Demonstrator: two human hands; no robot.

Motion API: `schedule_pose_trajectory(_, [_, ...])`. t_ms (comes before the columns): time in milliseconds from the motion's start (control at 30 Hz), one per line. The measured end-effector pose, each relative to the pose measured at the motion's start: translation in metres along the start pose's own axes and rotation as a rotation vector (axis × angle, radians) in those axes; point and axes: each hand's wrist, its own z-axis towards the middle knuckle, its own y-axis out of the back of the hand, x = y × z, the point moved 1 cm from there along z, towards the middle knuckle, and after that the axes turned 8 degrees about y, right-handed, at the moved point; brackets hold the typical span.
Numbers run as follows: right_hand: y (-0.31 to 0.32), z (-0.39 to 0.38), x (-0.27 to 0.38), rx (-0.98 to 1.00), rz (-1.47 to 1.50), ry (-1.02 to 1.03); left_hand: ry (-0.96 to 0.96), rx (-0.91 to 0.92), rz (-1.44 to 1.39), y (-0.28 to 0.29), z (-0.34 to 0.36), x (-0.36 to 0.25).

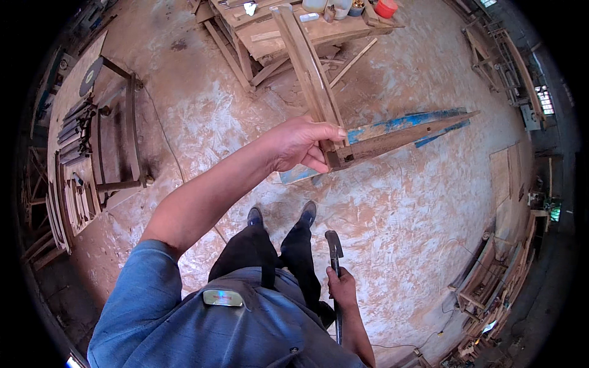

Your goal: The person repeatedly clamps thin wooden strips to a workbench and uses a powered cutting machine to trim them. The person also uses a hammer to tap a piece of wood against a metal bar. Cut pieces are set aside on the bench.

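The left grip (300, 141) clasps the wooden frame (399, 140) at its corner, seemingly over the blue board (380, 126); the right grip (342, 287) grasps a hammer (334, 246). Joint fitting is probably in hand; next calls for steady support.

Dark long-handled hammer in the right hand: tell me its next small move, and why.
I would probably raise the dark long-handled hammer toward the corner: the left hand grips where a long brown wooden bar meets a second brown wooden bar, while the right hand holds the hammer apart from both.
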Motion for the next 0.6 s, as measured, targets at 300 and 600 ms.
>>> schedule_pose_trajectory(300, [0.002,0.004,-0.001,-0.010,-0.012,0.014,0.022,-0.059,0.168,0.004,-0.003,-0.002])
schedule_pose_trajectory(600, [0.001,0.015,-0.015,-0.004,-0.096,0.029,0.099,-0.129,0.283,0.033,0.006,0.024])
